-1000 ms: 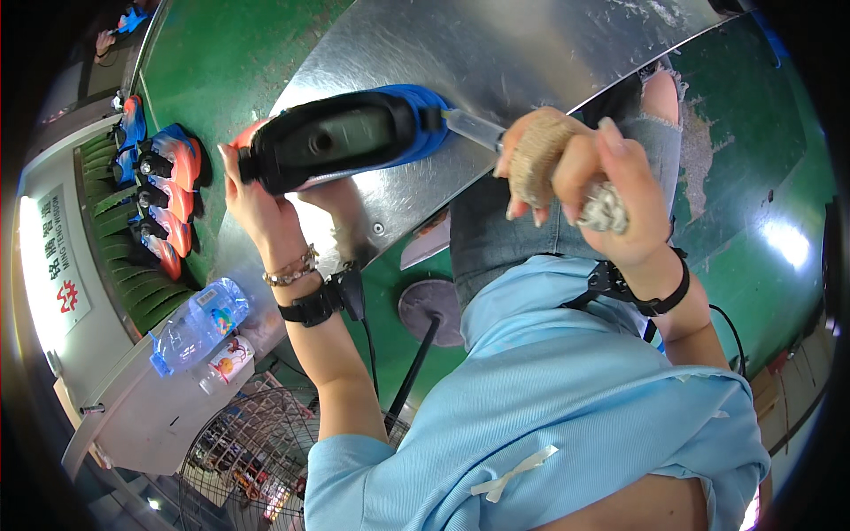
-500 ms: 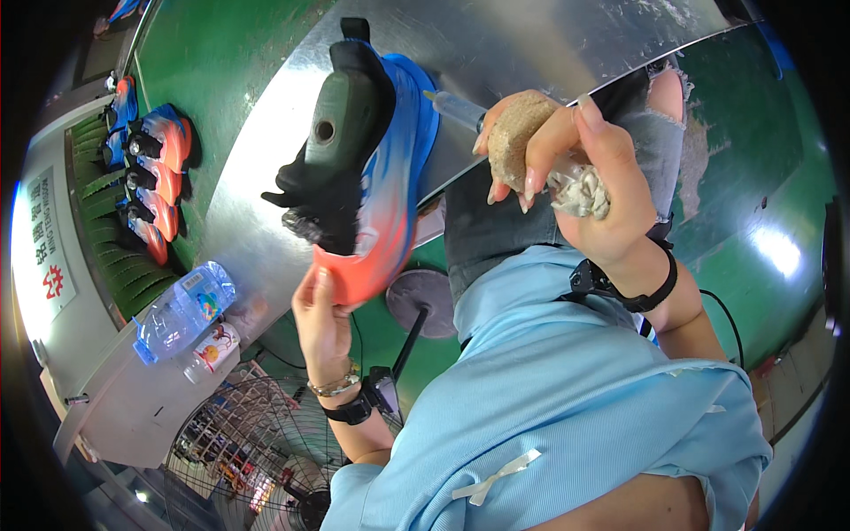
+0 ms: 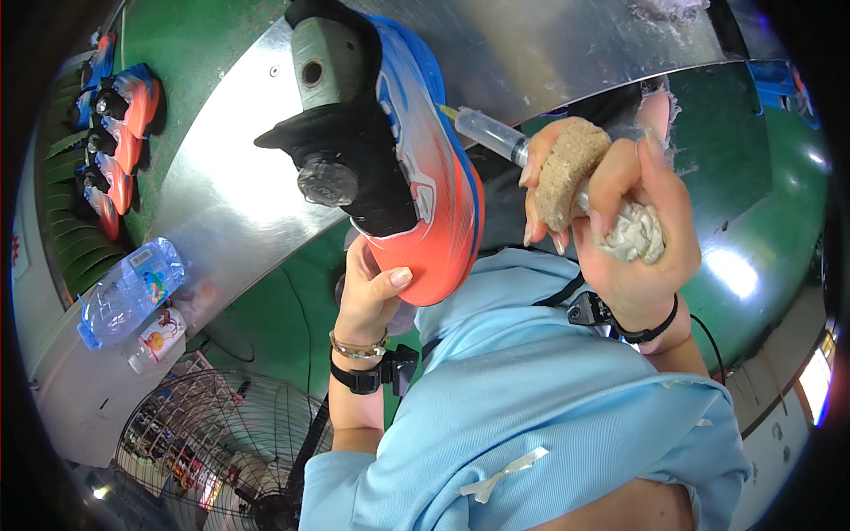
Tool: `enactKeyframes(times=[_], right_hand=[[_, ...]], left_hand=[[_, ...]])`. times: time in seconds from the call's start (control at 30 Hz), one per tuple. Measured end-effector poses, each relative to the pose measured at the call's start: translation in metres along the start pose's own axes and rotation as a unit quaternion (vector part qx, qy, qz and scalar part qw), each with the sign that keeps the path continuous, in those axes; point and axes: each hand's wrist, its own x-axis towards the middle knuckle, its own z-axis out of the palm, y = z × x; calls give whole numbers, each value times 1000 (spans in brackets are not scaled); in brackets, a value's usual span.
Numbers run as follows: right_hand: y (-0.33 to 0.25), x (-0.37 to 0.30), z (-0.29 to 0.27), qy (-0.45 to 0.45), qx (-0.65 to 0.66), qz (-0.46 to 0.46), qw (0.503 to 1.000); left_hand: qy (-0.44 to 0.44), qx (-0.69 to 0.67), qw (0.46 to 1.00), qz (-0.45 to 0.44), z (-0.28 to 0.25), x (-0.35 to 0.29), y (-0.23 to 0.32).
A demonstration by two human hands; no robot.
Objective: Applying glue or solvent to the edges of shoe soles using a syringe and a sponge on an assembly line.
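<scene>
A blue, white and orange sports shoe [image 3: 432, 199] with a black collar and tongue is raised in front of me, a green shoe last [image 3: 323, 69] inside it. My left hand [image 3: 370, 283] grips its orange toe, thumb on the upper. To the right of the shoe, my right hand [image 3: 642, 234] is closed round several things. A clear syringe [image 3: 491, 134] sticks out from its fingers, the yellowish tip beside the shoe's blue sole edge. Against the fingers is a tan, rough, spongy block [image 3: 574, 168]. A crumpled whitish lump [image 3: 636, 232] lies against the palm.
Behind the shoe stretches a shiny metal tabletop [image 3: 239, 150]. A blue-tinted plastic bottle [image 3: 133, 288] and a smaller bottle [image 3: 158, 341] lie at left. More orange-and-blue shoes [image 3: 124, 124] stand on a green belt [image 3: 66, 195]. A caged fan [image 3: 212, 442] is at lower left.
The shoe has turned slightly and come nearer, showing more of its side and toe. The syringe now shows more of its barrel. The surroundings have shifted left in the view.
</scene>
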Motion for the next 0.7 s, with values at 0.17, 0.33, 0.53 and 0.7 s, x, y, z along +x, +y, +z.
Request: enactKeyframes(times=[0.17,0.33,0.53,0.7], right_hand=[[-16,-12,-4,-27,-22,-28,999],[-44,-23,-8,-40,-51,-48,997],[-61,-33,-10,-69,-76,-78,992],[-64,-38,-9,-19,-139,-91,986]], left_hand=[[-50,-75,996,-17,17,18,-19],[-156,-243,955,-61,45,47,-32],[-169,-204,964,-23,84,95,-34],[-178,-209,961,7,103,112,-30]])
